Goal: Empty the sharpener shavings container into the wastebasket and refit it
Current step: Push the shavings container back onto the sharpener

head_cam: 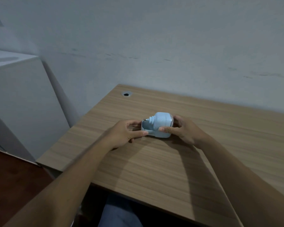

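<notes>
Pale blue sharpener (161,124) sits on the wood-grain surface (154,169), roughly mid-way across, both my hands on it. Left hand (121,133): thumb and fingers pinch the open tray-like end at the sharpener's left side. Right hand (185,130): closed around the rounded body, thumb on the near face, fingers wrapped behind. A ribbed nozzle with a small metal tip pokes out leftward over the tray part. Can't tell whether the tray is fully seated or partly slid out. Round cable hole (126,94) sits at the surface's far left corner, well apart. White cabinet (20,99) stands left of the surface.
</notes>
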A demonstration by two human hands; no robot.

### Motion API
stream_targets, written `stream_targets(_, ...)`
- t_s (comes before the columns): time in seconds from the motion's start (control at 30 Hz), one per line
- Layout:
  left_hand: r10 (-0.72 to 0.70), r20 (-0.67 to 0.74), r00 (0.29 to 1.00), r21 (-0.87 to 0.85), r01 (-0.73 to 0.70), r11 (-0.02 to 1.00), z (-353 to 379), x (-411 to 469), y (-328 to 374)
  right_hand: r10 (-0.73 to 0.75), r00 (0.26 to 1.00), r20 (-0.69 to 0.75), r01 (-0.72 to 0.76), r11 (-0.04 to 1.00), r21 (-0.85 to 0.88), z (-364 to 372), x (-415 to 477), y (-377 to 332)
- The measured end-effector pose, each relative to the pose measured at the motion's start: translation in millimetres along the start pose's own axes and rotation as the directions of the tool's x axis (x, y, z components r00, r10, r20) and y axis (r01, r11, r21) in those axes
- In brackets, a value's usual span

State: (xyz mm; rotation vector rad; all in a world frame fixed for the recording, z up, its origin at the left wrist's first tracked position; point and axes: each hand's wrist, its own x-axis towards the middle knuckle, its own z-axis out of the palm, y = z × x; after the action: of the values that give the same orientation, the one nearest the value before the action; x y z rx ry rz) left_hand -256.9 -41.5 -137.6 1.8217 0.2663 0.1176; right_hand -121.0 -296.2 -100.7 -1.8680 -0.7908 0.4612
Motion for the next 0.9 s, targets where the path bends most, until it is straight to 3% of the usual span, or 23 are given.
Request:
stream_targets(0.13, 0.009, 0.021, 1.000, 0.047, -0.010, 0.999, 11, 0, 10, -0.019, 0.996, -0.090, 0.017, 0.999, -0.030, 10, -3, 4)
stream_targets(0.33, 0.141, 0.057, 0.988, 0.379, -0.152, 0.913, 29, 11, 19, -0.048, 0.978, -0.204, 0.040, 0.998, -0.044, 25, -7, 12)
stream_targets(0.47, 0.142, 0.142, 0.980, 0.412, -0.189, 0.891, 37, 12, 31, -0.051, 0.987, -0.152, 0.042, 0.997, -0.061, 16, -15, 16)
stream_targets(0.7, 0.117, -0.035, 0.992, 0.247, -0.105, 0.963, 45, 12, 22, -0.036, 0.989, -0.140, 0.024, 0.996, -0.089, 5, -20, 18)
stream_targets(0.9, 0.152, -0.157, 0.976, 0.126, -0.132, 0.983, 59, 28, 28, -0.028, 0.970, -0.242, 0.012, 0.998, -0.068, 3, -9, 17)
